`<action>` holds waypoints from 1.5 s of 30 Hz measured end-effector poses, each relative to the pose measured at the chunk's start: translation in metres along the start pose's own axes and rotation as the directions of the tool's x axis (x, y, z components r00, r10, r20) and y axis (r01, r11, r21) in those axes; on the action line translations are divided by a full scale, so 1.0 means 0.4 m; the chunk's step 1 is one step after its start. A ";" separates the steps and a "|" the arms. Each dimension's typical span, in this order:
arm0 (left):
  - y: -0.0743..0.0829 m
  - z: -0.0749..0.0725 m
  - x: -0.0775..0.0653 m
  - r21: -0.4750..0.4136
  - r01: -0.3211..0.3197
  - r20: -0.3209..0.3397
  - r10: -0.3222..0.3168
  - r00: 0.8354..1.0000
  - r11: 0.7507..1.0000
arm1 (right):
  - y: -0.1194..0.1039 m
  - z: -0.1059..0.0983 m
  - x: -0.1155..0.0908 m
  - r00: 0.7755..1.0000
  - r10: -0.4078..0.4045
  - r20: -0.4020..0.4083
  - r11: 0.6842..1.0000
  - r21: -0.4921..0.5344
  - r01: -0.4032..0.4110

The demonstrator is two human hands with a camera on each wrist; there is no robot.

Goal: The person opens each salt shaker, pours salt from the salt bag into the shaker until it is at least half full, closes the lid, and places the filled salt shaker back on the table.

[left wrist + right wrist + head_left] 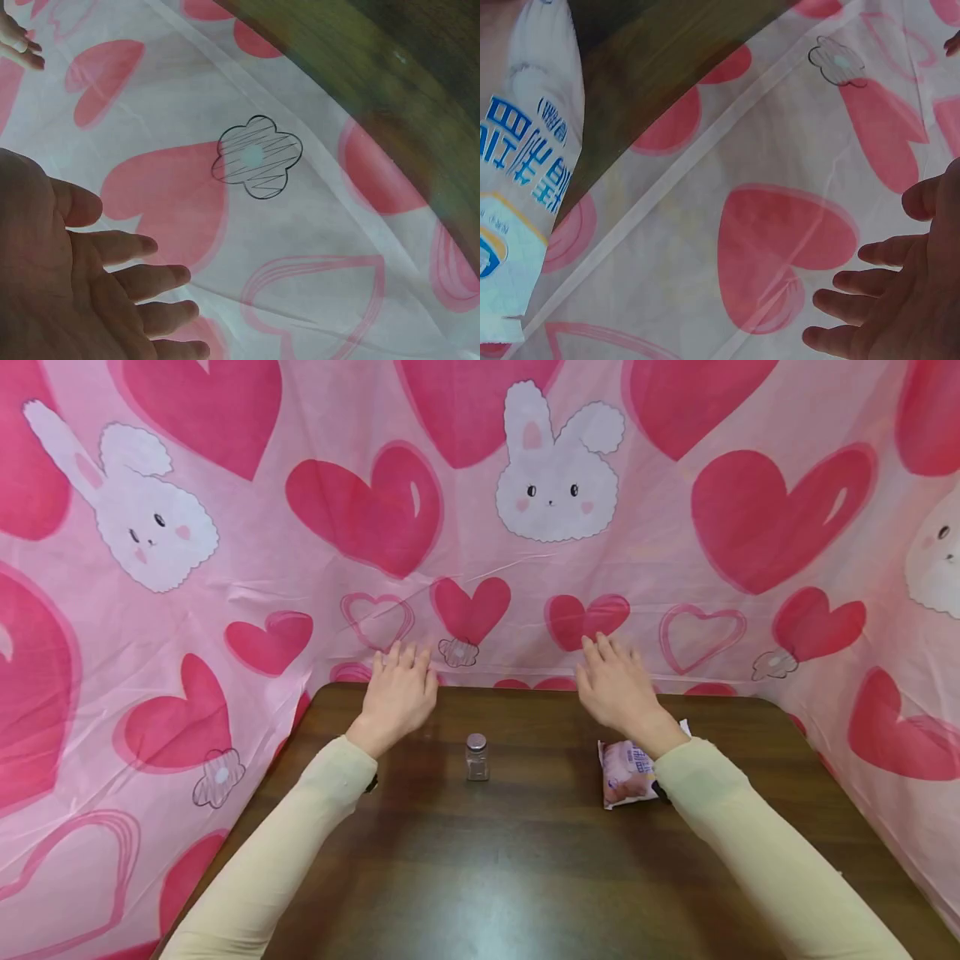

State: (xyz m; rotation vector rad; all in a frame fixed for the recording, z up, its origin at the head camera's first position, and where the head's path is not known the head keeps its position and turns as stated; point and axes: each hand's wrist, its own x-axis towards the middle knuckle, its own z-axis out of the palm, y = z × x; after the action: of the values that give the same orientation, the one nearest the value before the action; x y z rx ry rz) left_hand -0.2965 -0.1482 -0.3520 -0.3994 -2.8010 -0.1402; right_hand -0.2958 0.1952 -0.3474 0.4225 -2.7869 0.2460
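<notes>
My left hand (pixel 400 692) is held in the air over the far left part of the table, fingers extended and slightly spread, touching nothing. In the left wrist view its palm (pixel 52 277) shows bare. A small glass shaker (pixel 477 758) with a metal-coloured cap stands upright between the two arms. My right hand (pixel 617 683) hovers over the far right part of the table, fingers extended, holding nothing. Below its wrist lies a pink-purple plastic packet (pixel 626 774), partly hidden by the forearm. That packet (pixel 525 172) shows blue printed characters in the right wrist view.
The dark wooden table (pixel 480 860) has rounded far corners. Behind and beside it hangs a pink cloth (pixel 480 543) printed with hearts and white rabbits, close against the table's far edge.
</notes>
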 end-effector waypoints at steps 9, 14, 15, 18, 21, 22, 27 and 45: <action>-0.016 0.020 -0.022 0.005 -0.018 -0.037 0.018 0.999 1.000 | -0.034 0.010 -0.009 1.000 -0.010 0.011 0.999 0.048 0.009; -0.021 0.032 -0.034 -0.008 -0.036 -0.053 0.035 0.998 0.999 | -0.050 0.026 -0.013 0.999 -0.038 -0.014 0.998 0.057 0.038; -0.021 0.036 -0.037 -0.019 -0.041 -0.055 0.040 0.998 0.999 | -0.053 0.031 -0.013 0.998 -0.048 -0.027 0.997 0.059 0.050; -0.025 0.053 -0.046 -0.047 -0.060 -0.060 0.057 0.997 0.997 | -0.064 0.045 -0.015 0.996 -0.072 -0.059 0.995 0.059 0.076; -0.028 0.070 -0.055 -0.074 -0.067 -0.052 0.064 0.997 0.995 | -0.076 0.057 -0.016 0.992 -0.096 -0.080 0.993 0.064 0.101; -0.028 0.075 -0.057 -0.090 -0.064 -0.042 0.060 0.997 0.994 | -0.081 0.060 -0.017 0.992 -0.099 -0.080 0.992 0.065 0.104; -0.030 0.098 -0.068 -0.216 -0.034 0.068 0.050 0.996 0.976 | -0.105 0.074 -0.017 0.990 -0.109 -0.084 0.990 0.082 0.116; 0.002 0.202 -0.089 -0.538 -0.117 0.250 0.290 0.924 0.835 | -0.175 0.118 -0.006 0.992 -0.125 0.016 0.985 0.121 0.122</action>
State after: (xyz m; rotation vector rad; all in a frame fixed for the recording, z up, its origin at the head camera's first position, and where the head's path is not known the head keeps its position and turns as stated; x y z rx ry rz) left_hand -0.2868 -0.1454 -0.4398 -0.9250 -2.9751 -0.8645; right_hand -0.2849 0.1200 -0.3839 0.6288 -2.7649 0.3830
